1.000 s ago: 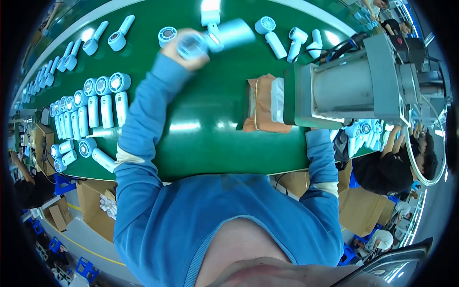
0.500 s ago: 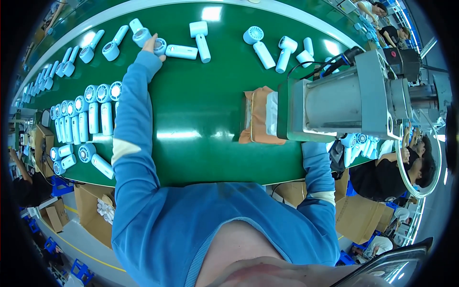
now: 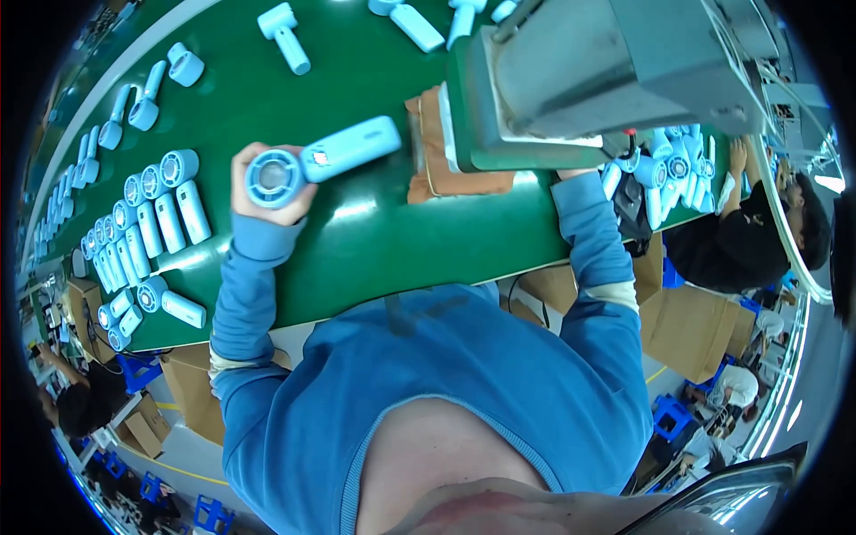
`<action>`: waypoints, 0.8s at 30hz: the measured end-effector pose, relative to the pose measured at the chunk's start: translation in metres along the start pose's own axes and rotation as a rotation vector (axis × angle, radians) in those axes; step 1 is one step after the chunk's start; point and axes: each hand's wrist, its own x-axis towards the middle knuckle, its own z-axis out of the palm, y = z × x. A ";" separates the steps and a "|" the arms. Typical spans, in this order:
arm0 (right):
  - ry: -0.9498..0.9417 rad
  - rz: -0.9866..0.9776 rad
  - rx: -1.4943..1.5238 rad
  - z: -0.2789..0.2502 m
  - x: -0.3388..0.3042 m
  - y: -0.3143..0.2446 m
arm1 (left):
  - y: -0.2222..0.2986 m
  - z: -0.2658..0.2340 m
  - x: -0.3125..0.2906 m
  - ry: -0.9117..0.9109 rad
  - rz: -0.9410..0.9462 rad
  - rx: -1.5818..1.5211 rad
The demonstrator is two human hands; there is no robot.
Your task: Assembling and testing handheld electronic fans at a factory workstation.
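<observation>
My left hand (image 3: 294, 212) grips a light-blue handheld fan (image 3: 352, 150) by its round head, with the fan's handle stretching right and slightly away from me. It is held over the green table, left of a brown cloth-covered pad (image 3: 428, 134). A grey press-like machine (image 3: 571, 80) overhangs the pad. Only a sliver of my right hand (image 3: 575, 173) shows below the machine's lower edge; its fingers are hidden. To the left of my left hand lies a row of similar fans (image 3: 168, 223), side by side.
More fans lie spaced along the far side, including one fan (image 3: 290, 49) at the top. A heap of fans (image 3: 678, 169) sits on the right near a dark bag (image 3: 631, 209). A person in black (image 3: 758, 223) works beyond it. Cardboard boxes (image 3: 691, 330) stand below the table edge.
My left hand has left the far row and come back toward me with a fan in its grip. The whole view has shifted, and the right hand remains by the machine.
</observation>
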 end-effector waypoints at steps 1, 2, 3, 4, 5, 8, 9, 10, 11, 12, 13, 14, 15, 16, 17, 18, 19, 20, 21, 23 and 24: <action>-0.022 -0.384 -0.668 -0.019 0.012 -0.007 | 0.006 0.017 -0.001 -0.044 0.009 0.000; -0.055 -0.763 -1.334 -0.041 0.020 -0.014 | 0.007 0.030 -0.001 -0.062 0.009 -0.015; -0.106 -1.151 -1.994 -0.063 0.025 -0.021 | 0.006 0.044 0.001 -0.105 0.026 -0.062; -0.110 -1.596 -2.654 -0.073 0.040 -0.035 | 0.002 0.052 -0.005 -0.097 0.032 -0.090; -0.119 -1.595 -2.656 -0.083 0.039 -0.043 | 0.001 0.063 -0.005 -0.112 0.041 -0.131; 0.094 -1.790 -2.878 -0.105 0.032 -0.065 | -0.004 0.086 0.003 -0.138 0.115 -0.122; 0.182 -1.857 -2.947 -0.107 0.030 -0.069 | -0.007 0.088 0.006 -0.147 0.175 -0.066; 0.176 -1.857 -2.948 -0.108 0.026 -0.069 | -0.010 0.089 0.008 -0.148 0.176 -0.069; 0.031 -1.759 -2.829 -0.109 0.023 -0.067 | -0.013 0.090 0.010 -0.163 0.161 -0.050; -0.095 -1.664 -2.702 -0.107 0.020 -0.064 | -0.016 0.090 0.010 -0.175 0.143 -0.029; -0.206 -1.569 -2.570 -0.105 0.017 -0.059 | -0.019 0.090 0.011 -0.186 0.124 -0.007; -0.306 -1.472 -2.433 -0.102 0.015 -0.054 | -0.023 0.091 0.012 -0.199 0.107 0.017; -0.299 -1.477 -2.429 -0.083 0.023 -0.021 | -0.027 0.092 0.014 -0.197 0.103 0.022; -0.229 -1.327 -2.734 -0.054 0.018 -0.010 | -0.030 0.096 0.014 -0.218 0.102 -0.023; -0.135 -1.137 -3.027 -0.034 0.000 0.005 | -0.032 0.098 0.014 -0.232 0.097 -0.064; -0.012 -0.895 -3.307 -0.017 -0.024 0.023 | -0.036 0.100 0.014 -0.239 0.094 -0.105; 0.112 -0.576 -3.549 0.002 -0.044 0.042 | -0.038 0.099 0.016 -0.257 0.100 -0.140; 0.267 -0.189 -3.750 0.024 -0.042 0.060 | -0.033 0.102 0.015 -0.279 0.060 -0.318; 0.385 0.281 -3.892 0.048 -0.032 0.080 | -0.030 0.106 0.020 -0.319 0.031 -0.503; 0.266 0.181 -3.912 0.078 -0.038 0.129 | -0.027 0.097 0.037 -0.436 0.129 -0.377; 0.145 0.048 -3.930 0.085 -0.035 0.136 | -0.025 0.089 0.045 -0.551 0.208 -0.255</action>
